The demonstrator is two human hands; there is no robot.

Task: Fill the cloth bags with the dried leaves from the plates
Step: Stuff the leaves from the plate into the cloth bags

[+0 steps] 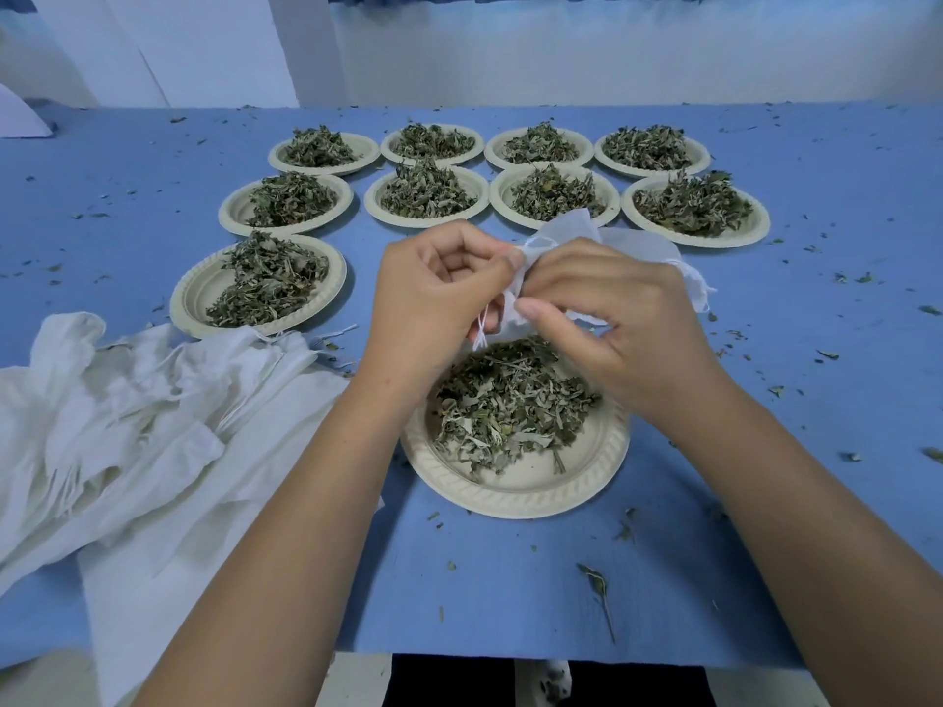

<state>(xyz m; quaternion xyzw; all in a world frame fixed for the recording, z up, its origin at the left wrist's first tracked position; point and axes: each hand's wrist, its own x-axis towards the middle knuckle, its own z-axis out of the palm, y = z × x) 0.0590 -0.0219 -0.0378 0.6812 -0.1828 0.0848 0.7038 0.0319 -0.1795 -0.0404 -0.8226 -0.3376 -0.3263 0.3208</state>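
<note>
Hands work on opening: left hand (439, 293) and right hand (607, 308) both pinch the mouth of a cloth bag (633, 252) above the near plate (515, 492) of dried leaves (505, 405). Next, I think, the mouth must spread wide for filling.

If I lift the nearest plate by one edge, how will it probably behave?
The nearest plate looks like thin moulded paper, so probably light and slightly bendy. Its dried leaves lie in a loose heap, so tilting would likely spill them; crumbs already dot the blue table.
</note>
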